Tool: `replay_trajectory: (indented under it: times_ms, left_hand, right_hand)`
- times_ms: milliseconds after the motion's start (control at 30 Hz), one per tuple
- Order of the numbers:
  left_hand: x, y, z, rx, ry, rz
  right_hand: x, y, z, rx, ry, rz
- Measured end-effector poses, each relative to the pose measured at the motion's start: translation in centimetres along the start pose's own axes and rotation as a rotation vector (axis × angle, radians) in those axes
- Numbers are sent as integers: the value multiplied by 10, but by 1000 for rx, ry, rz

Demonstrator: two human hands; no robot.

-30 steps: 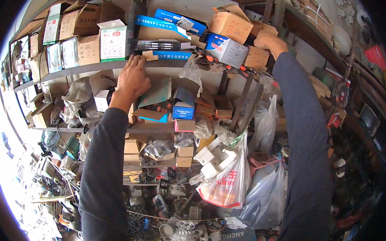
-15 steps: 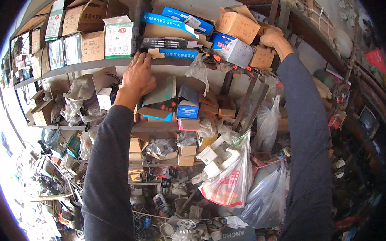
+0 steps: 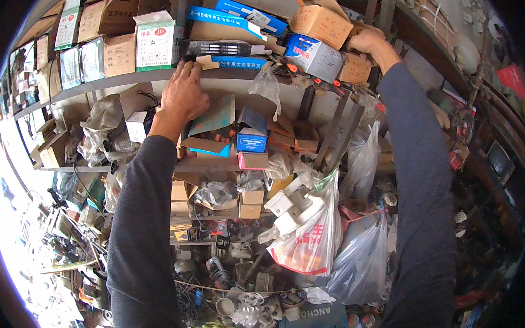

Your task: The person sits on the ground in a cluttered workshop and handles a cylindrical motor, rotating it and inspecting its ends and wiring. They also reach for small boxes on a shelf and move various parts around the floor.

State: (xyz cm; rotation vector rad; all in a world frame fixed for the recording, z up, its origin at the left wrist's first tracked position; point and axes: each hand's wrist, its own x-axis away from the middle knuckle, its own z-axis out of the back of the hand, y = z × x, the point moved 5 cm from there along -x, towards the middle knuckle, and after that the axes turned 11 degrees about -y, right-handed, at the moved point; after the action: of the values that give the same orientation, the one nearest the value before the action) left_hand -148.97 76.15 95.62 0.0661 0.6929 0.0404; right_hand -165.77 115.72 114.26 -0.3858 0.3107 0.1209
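My left hand (image 3: 186, 94) is at the front edge of the upper shelf (image 3: 115, 79), fingers bent over the rim just below a long black item (image 3: 218, 47) and an open blue-and-brown carton (image 3: 222, 18). My right hand (image 3: 372, 44) is raised at the right end of that shelf. Its fingers curl in beside a tilted brown cardboard box (image 3: 321, 26) and above a smaller brown box (image 3: 356, 68); the fingertips and whatever they hold are hidden. A blue-and-grey box (image 3: 315, 55) lies left of the small box, with orange-tipped tools (image 3: 317, 79) below it.
White-and-green cartons (image 3: 155, 42) line the shelf's left part. The lower shelf holds a small blue box (image 3: 252, 138) and an open green-lidded box (image 3: 211, 123). Plastic bags (image 3: 312, 238) hang between my arms. Metal uprights (image 3: 344, 135) stand near my right arm; piled parts (image 3: 249, 312) lie below.
The view has shifted slightly, so the shelves sit a little further left and higher on the left side. Both hands stay at nearly the same places; the right fingers have dipped slightly beside the box.
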Motion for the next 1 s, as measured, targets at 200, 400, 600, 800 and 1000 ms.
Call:
replay_trajectory:
  times_ms: [200,400,600,800,1000]
  left_hand:
    - [0,0,1,-19,10,-12]
    - [0,0,2,0,4,-16]
    - [0,-3,1,-11,15,-32]
    - [0,-4,-2,-26,17,-37]
    - [0,-6,-4,-33,49,-55]
  right_hand:
    - [3,-6,5,141,80,26]
    - [-12,3,-4,-14,90,-36]
    - [-1,3,-6,-179,108,-110]
    - [12,-13,3,108,2,-109]
    - [6,-18,4,294,-20,-114]
